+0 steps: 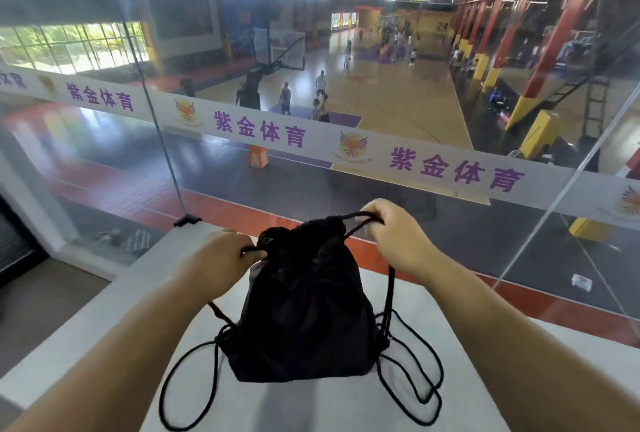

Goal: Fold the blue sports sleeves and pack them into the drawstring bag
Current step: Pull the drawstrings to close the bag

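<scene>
Between left hand [216,263] and right hand [398,241], drawstring bag [304,314], cords gripped

left hand [221,258] — fingers curled, gripping cord; right hand [394,234] — fingers pinching cord; forearms extended

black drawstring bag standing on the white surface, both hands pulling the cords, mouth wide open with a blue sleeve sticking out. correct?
Not quite. In the head view the drawstring bag stands on the white surface and the left hand and right hand each grip a cord, but the mouth is cinched nearly shut, not wide open, and no blue sleeve shows.
</scene>
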{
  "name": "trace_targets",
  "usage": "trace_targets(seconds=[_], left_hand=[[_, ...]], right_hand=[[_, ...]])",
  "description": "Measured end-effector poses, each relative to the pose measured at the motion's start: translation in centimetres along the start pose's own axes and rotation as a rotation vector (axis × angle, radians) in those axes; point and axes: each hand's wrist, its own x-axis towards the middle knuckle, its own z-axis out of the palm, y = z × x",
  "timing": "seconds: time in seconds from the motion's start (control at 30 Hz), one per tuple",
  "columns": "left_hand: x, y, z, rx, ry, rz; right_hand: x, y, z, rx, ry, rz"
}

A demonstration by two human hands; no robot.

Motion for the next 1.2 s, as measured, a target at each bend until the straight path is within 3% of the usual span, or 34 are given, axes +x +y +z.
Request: trace_targets(seconds=[0.13,0.2,0.4,0.6,0.7,0.8,0.87,0.97,1.1,1.2], left_hand=[[-0.1,-0.3,-0.7,-0.341,0.021,-0.025],[0.0,-0.1,-1.1,-0.494,0.051,0.002],[0.4,0.7,-2.7,-0.688,0.122,0.031],[0.2,-1.2,-3.5,-0.965,0.203,-0.001],[-0.1,-2.4,-3.1,-0.881,0.217,-0.096],[-0.3,-4.3,-2.0,-0.452,0.118,-0.162],[-0.3,-4.5,-1.3,-0.288,-0.003,-0.136],[-0.2,-2.1,-0.9,-0.444,-0.156,-0.137],[0.6,-0.2,-0.4,-0.678,-0.207,-0.128],[1.2,0.3,0.5,-0.633,-0.232,-0.141]], right_hand=[[0.6,-2.3,-0.4,0.177,0.103,0.024],[0.4,-3.3,0.2,0.135,0.033,-0.025],[0.6,-4.8,4.2,-0.4,-0.178,-0.347],[2.2,-4.3,7.0,-0.297,-0.365,-0.227],[2.2,-3.3,6.7,-0.315,-0.284,-0.258],[1.9,-2.6,6.6,-0.336,-0.242,-0.261],[1.7,-2.4,6.7,-0.342,-0.206,-0.257],[1.6,-2.6,7.2,-0.367,-0.188,-0.275],[1.5,-2.8,8.0,-0.422,-0.193,-0.292],[1.4,-2.9,8.3,-0.45,-0.175,-0.295]])
